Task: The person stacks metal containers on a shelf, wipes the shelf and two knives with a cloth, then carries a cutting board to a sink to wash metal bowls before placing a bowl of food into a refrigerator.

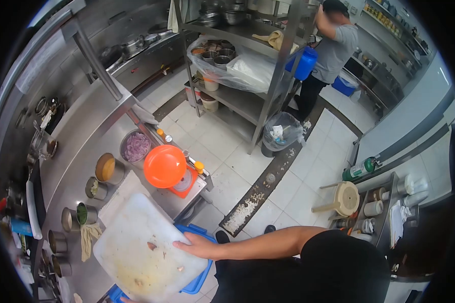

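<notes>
A white cutting board (pixel 146 247), stained and with a few small brown scraps on it, is held tilted over the counter's edge. My right hand (pixel 197 246) grips its right edge, the thumb on top and the other fingers mostly hidden beneath. At the bottom of the view only a bit of my left hand (pixel 128 300) shows, at the board's lower edge. Under the board, partly hidden, is a blue plastic crate (pixel 203 279). Beyond the board an orange bowl (pixel 165 166) sits on an orange kitchen scale (pixel 186 184).
Along the steel counter (pixel 81 151) stand a pot of chopped onion (pixel 136 146), a pot of orange-yellow food (pixel 108 169) and several smaller containers. A steel shelf rack (pixel 237 103), a lined bin (pixel 278 134) and a stool (pixel 346 198) stand farther off. Another person (pixel 333 50) is by the rack.
</notes>
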The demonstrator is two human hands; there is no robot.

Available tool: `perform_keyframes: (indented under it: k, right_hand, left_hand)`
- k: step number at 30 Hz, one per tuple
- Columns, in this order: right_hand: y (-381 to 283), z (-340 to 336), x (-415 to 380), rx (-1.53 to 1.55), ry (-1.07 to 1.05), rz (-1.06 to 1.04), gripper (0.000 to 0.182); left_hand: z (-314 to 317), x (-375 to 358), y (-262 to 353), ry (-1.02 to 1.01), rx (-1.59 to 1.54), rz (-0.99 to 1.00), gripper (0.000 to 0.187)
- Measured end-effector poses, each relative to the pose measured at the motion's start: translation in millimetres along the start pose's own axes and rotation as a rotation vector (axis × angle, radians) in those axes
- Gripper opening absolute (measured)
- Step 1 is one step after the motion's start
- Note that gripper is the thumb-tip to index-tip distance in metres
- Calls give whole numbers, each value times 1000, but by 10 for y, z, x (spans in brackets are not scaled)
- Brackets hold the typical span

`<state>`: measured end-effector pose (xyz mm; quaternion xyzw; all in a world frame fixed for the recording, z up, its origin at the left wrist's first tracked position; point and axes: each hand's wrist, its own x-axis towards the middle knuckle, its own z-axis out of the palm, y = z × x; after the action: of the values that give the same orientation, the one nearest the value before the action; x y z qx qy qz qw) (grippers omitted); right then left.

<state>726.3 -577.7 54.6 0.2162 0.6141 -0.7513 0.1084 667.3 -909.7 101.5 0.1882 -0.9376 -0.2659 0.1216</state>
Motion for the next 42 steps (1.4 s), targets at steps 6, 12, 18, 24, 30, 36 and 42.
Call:
perform_keyframes:
  k: [6,12,18,24,30,36,42]
  right_hand:
    - [69,-692,-855,581,-618,151,83]
    - [321,-1681,-1731,670,-626,45,75]
    - [551,-2934,-2893,804,-327,-111,64]
    - [1015,-3918,-3714,879,114,-183,59]
    - [1443,-4649,-4076,925,518,-255,50]
    - [1649,-5553,-3709,1029,748,-305,47]
    - [1778,-6775,-2486,990,1071,-278,48]
  left_hand:
    - [-277,-159,-1526,535,768,909,65]
    - [-290,-1199,-347,-56,-332,95,78]
    - [281,-2448,907,-218,-484,226,66]
    - [1126,-3478,2385,-745,-296,87,81]
    - [2722,-4244,3154,-1009,-218,420,92]
    - [4574,-5015,4027,-1297,-176,416,89]
    - [6423,-5728,5002,-1474,-136,608,86]
